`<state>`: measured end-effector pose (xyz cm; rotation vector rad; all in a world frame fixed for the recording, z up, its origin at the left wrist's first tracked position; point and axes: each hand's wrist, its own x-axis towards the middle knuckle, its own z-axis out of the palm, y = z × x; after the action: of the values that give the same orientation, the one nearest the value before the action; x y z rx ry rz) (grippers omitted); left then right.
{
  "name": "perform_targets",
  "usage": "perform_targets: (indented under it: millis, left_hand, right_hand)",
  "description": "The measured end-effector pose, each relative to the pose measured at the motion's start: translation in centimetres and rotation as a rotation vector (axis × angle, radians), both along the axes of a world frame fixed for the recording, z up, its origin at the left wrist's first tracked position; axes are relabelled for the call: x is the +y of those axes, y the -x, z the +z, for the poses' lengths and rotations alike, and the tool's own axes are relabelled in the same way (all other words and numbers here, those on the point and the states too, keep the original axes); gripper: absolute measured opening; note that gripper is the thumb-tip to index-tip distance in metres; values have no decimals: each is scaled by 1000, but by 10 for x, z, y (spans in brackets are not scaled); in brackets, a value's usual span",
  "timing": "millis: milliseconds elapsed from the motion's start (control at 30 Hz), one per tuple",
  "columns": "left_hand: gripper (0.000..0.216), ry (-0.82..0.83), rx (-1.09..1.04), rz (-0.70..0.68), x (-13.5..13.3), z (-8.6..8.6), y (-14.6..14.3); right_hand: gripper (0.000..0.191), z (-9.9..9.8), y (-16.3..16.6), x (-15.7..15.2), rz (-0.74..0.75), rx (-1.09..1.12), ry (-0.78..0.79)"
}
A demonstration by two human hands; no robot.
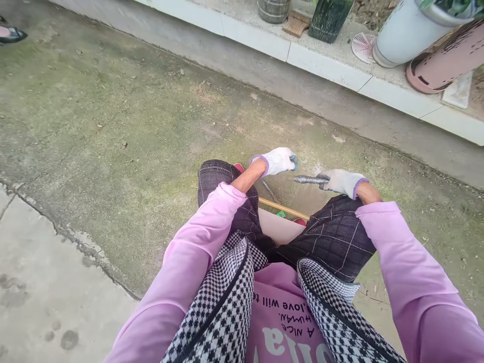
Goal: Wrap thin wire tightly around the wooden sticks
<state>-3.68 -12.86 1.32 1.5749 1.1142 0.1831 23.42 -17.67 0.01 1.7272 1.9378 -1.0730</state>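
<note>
Tool: a grey metal tool point(310, 179) with a rough, tapered end lies roughly level just above the ground, in front of the person's knees; its tip points toward the left hand.
Right hand: the right hand point(342, 181), in a white knitted glove with a purple cuff, is clenched around the rear end of the grey metal tool.
Left hand: the left hand point(278, 160), gloved the same way, is curled around a small grey-blue object point(294, 162) at its fingertips; what the object is cannot be told. It sits just beside the tool's tip, with a narrow gap between them.
Gap between hands: a pale patch of dust point(315, 169) marks the ground just behind the tool.
Wooden stick: a wooden stick point(283, 208) lies aslant between the knees, below both hands; a thin dark rod point(270, 191) lies near it, under the left wrist.
Small green item: a small green piece point(280, 214) touches the stick's lower edge.
Clothing: pink sleeves, dark quilted trousers point(333, 237) and a checked vest point(223, 297) fill the lower frame.
Ground: the concrete ground point(113, 131) is green-stained, with a crack running along its left side.
Ledge: a raised white-edged ledge point(325, 68) crosses the top of the view, well apart from the hands.
On the ledge: a white pot point(404, 33), a pink pot point(446, 63) lying tilted, a dark green container point(328, 19) and a small pink grille point(363, 46).
Top left: a dark shoe point(11, 34) of another person, at the frame edge.
</note>
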Motion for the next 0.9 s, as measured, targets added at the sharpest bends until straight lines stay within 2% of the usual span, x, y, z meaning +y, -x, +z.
perform_targets:
  millis: [100, 200, 267, 367, 433, 533, 600, 667, 767, 833, 900]
  left_hand:
    - [14, 54, 9, 15, 1, 4, -2]
    - [14, 125, -90, 43, 2, 12, -10]
    - [16, 149, -107, 43, 7, 18, -16]
    - [11, 124, -93, 35, 24, 24, -22]
    - [5, 85, -87, 46, 39, 23, -22]
    - [7, 18, -68, 71, 57, 14, -18]
    - [13, -14, -61, 56, 64, 7, -17]
    - [18, -5, -40, 49, 68, 2, -17]
    - [15, 82, -31, 108, 72, 4, -19]
    - [14, 127, -50, 172, 74, 9, -18]
    - [16, 139, -54, 206, 75, 14, -17]
  right_hand:
    - [43, 22, -15, -14, -17, 210, 113]
    - [62, 42, -15, -18, -230, 587, 240]
    - [65, 52, -7, -8, -381, 769, 146]
    - [62, 56, 8, 24, -503, 890, -74]
    - [61, 46, 16, 50, -550, 884, -191]
    - [54, 13, 25, 84, -599, 751, -356]
    - [45, -12, 29, 98, -570, 542, -432]
    - [35, -31, 32, 105, -480, 297, -481]
    - [31, -42, 35, 108, -418, 78, -499]
    - [36, -43, 36, 108, -456, 76, -499]
    - [40, -43, 36, 105, -522, 169, -485]
